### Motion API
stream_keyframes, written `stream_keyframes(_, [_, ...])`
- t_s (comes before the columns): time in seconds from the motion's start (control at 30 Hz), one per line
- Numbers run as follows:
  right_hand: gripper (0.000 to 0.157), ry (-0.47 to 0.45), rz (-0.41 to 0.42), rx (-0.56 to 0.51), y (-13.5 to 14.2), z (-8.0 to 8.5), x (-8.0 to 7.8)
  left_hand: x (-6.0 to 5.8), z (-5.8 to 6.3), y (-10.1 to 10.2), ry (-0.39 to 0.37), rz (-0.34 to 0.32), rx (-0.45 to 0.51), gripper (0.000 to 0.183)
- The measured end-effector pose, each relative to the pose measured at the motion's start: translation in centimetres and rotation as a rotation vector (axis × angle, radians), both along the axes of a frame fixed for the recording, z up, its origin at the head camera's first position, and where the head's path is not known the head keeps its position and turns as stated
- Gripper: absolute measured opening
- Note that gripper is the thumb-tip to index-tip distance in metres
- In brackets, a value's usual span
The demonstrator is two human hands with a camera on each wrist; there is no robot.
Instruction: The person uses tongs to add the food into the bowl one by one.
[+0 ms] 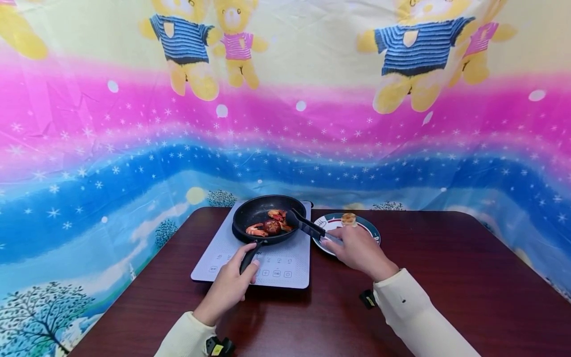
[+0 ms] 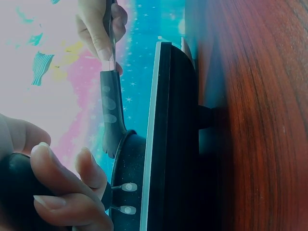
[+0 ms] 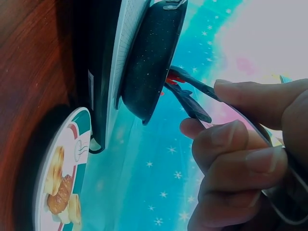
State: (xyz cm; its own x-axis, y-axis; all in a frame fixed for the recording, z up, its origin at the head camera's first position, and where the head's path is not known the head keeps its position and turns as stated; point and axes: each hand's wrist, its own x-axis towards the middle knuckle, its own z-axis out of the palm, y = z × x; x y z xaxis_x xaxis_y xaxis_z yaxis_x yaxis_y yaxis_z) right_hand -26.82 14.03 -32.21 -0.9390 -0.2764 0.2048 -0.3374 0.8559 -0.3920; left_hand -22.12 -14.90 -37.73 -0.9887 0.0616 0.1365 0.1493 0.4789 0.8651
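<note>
A black frying pan (image 1: 256,213) stands on a white induction cooker (image 1: 209,263). In it lie several orange shrimp (image 1: 256,230) and a dark reddish-brown round piece (image 1: 272,227). My left hand (image 1: 227,285) grips the pan's black handle (image 1: 250,259). With my right hand (image 1: 359,250) I hold metal tongs with black tips (image 1: 308,225), reaching over the pan's right rim. In the right wrist view, red food (image 3: 174,78) shows at the tong tips, and the fingers and thumb squeeze the two arms from either side.
Right of the cooker sits a white plate with a green rim (image 1: 321,223), bearing browned food pieces (image 3: 60,195). Everything stands on a dark red wooden table (image 1: 446,277). A cloth printed with bears (image 1: 285,124) hangs behind it.
</note>
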Motion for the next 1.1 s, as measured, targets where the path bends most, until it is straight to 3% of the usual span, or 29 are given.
stream_keyframes(0.4, [0.049,-0.052,-0.030,-0.023,0.1,0.1,-0.1,0.0,-0.1,0.1,0.009,0.007,-0.002,0.047])
stream_keyframes(0.77, [0.050,-0.027,-0.049,0.011,1.1,1.1,0.2,0.0,0.0,0.0,-0.003,-0.001,0.005,0.048])
stream_keyframes(0.93, [0.040,0.005,-0.061,0.016,1.3,1.0,0.2,0.0,0.0,0.0,-0.004,-0.003,0.001,0.048])
stream_keyframes(1.1, [0.047,0.052,-0.105,0.060,1.4,1.0,0.2,0.0,0.1,-0.1,-0.010,-0.004,0.002,0.049])
